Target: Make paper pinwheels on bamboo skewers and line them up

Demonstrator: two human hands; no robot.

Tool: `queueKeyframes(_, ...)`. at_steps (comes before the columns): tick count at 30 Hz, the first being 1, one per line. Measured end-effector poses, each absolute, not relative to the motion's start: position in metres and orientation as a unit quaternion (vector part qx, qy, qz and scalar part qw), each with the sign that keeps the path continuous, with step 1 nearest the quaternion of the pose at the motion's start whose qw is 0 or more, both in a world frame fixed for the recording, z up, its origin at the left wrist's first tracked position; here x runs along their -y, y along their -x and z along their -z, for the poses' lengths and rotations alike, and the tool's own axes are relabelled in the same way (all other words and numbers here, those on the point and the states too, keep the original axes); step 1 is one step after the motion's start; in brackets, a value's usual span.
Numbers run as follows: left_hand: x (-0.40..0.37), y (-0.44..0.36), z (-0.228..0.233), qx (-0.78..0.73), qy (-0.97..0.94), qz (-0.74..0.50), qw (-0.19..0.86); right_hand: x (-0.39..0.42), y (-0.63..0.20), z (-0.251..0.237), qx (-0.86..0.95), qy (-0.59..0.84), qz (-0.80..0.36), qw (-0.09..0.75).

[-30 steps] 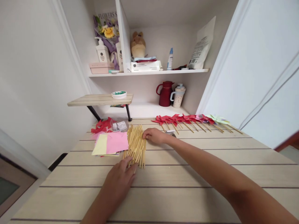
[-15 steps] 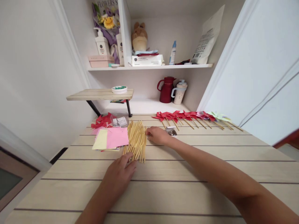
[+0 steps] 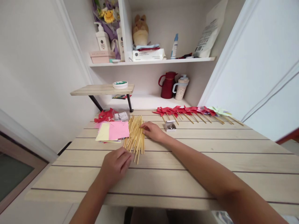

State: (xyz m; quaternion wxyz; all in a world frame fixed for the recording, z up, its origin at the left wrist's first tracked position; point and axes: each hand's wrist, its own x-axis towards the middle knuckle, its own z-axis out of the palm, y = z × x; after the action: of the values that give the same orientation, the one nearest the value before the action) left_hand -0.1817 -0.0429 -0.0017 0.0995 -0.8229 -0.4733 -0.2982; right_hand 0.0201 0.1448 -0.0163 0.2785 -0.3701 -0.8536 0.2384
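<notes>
A bundle of thin wooden sticks (image 3: 135, 137) lies on the slatted wooden table (image 3: 210, 155), left of centre. My left hand (image 3: 116, 165) rests at the near end of the bundle, its fingertips touching the stick ends. My right hand (image 3: 153, 130) lies flat against the far right side of the bundle, fingers spread on the sticks. Neither hand lifts a stick. Left of the sticks sits a stack of pink and yellow paper squares (image 3: 112, 131).
A row of red, pink and green paper pinwheels (image 3: 191, 112) lies along the table's back. A small box of pins (image 3: 170, 126) sits near my right hand. Red paper scraps (image 3: 104, 115), a small raised shelf (image 3: 102, 90), a red jug (image 3: 167, 84) and wall shelves stand behind.
The view tilted down and back, showing the table's near edge. My left hand drew slightly toward me at the stick ends; my right hand shifted a little left onto the bundle.
</notes>
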Motion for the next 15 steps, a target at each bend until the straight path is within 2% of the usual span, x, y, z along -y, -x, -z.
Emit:
queueKeyframes(4,0.051,0.176,-0.004,0.424,0.868,0.260,-0.007,-0.147,-0.022,0.023,0.837,0.375,-0.254,0.306)
queueKeyframes(8,0.053,0.167,-0.007,0.455,0.866,0.175,-0.113,-0.148,-0.021,0.024,0.829,0.378,-0.263,0.317)
queueKeyframes(15,0.042,0.163,0.002,0.500,0.850,0.145,-0.078,-0.151,-0.030,0.007,0.795,0.450,-0.274,0.302)
